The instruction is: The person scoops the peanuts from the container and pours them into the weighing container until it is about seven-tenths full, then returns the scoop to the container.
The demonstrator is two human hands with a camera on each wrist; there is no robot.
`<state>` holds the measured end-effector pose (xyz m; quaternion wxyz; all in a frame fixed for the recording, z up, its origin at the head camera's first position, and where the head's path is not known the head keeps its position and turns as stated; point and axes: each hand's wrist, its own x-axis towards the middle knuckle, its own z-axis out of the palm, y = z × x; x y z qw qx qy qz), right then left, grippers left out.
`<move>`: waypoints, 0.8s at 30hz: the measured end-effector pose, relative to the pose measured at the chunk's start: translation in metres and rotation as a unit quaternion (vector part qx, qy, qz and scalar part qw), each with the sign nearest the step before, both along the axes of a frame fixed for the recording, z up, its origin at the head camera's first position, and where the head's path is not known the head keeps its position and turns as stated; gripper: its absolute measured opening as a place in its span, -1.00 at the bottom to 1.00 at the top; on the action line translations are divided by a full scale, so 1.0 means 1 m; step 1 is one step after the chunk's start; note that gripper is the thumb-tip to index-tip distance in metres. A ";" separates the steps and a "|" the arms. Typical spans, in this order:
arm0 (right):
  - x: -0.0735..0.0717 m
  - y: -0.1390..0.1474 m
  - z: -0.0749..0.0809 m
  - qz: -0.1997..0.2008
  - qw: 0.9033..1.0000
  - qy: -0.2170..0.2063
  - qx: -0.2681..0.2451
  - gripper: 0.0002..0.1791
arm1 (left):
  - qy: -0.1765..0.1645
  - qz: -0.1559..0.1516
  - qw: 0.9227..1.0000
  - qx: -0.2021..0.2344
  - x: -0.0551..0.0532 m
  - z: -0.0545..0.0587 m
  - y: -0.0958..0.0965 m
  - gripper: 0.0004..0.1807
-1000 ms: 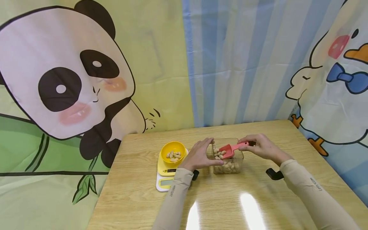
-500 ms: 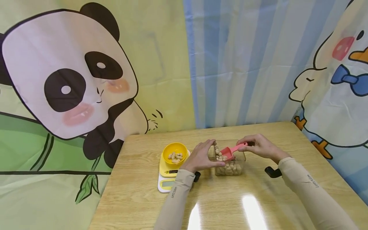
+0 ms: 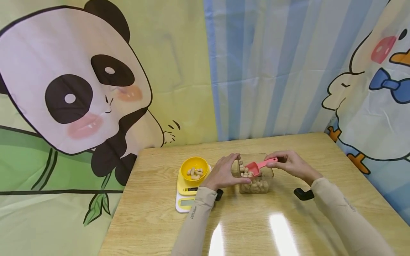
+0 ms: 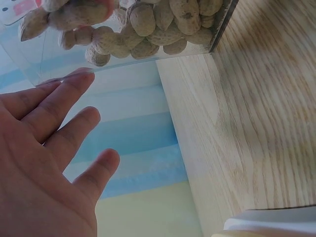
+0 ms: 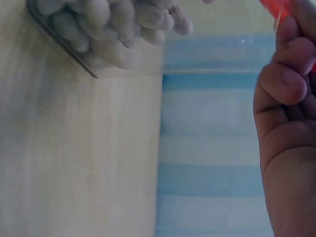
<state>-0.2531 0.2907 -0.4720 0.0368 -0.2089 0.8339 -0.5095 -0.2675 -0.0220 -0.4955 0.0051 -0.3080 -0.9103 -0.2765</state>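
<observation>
In the head view a clear box (image 3: 270,172) of unshelled peanuts (image 3: 245,174) stands on the table. My left hand (image 3: 222,173) grips its left end, thumb along the near rim and fingers at the far side. In the left wrist view, fingertips (image 4: 85,78) touch the clear wall, with other fingers spread below. My right hand (image 3: 293,165) pinches the handle of a pink scoop (image 3: 254,168), whose head lies low among the peanuts inside the box. Only a bit of the red-pink handle (image 5: 274,7) shows in the right wrist view, beside curled fingers.
Left of the box, a yellow bowl (image 3: 192,163) with several peanuts sits on a yellow and white kitchen scale (image 3: 183,190). Black wrist-worn pieces show near both sleeves. A cartoon-printed curtain (image 3: 179,89) hangs behind the wooden table (image 3: 153,220).
The pink scoop has shifted slightly within the box, first a little left and then slightly back. Both hands keep their hold; the head view has drifted a little.
</observation>
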 end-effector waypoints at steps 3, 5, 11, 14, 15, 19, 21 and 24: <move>0.006 0.002 -0.008 -0.018 1.000 -0.008 -0.023 -0.71 | 0.002 -0.001 1.000 0.004 -0.001 0.001 -0.001 0.25; 0.009 0.002 -0.013 -0.028 0.999 -0.005 -0.037 -0.70 | 0.005 -0.001 1.000 0.007 -0.002 0.002 -0.001 0.24; 0.016 -0.001 -0.021 -0.054 0.996 0.021 -0.064 -0.73 | 0.007 -0.001 1.000 0.006 -0.006 0.002 -0.002 0.27; 0.018 -0.001 -0.025 -0.061 0.995 0.024 -0.069 -0.72 | 0.004 -0.001 1.000 0.003 -0.007 0.001 -0.001 0.28; 0.019 -0.001 -0.027 -0.064 0.995 0.024 -0.069 -0.72 | 0.003 -0.001 1.000 0.003 -0.006 0.001 -0.001 0.28; 0.022 0.001 -0.032 -0.073 0.994 0.028 -0.074 -0.70 | -0.005 -0.002 1.000 0.003 -0.005 0.001 0.000 0.29; 0.024 0.003 -0.034 -0.079 0.993 0.028 -0.080 -0.69 | -0.008 -0.003 1.000 0.004 -0.004 0.000 0.000 0.30; 0.027 0.005 -0.036 -0.092 0.991 0.028 -0.091 -0.68 | -0.010 -0.001 1.000 0.005 -0.003 -0.001 0.001 0.30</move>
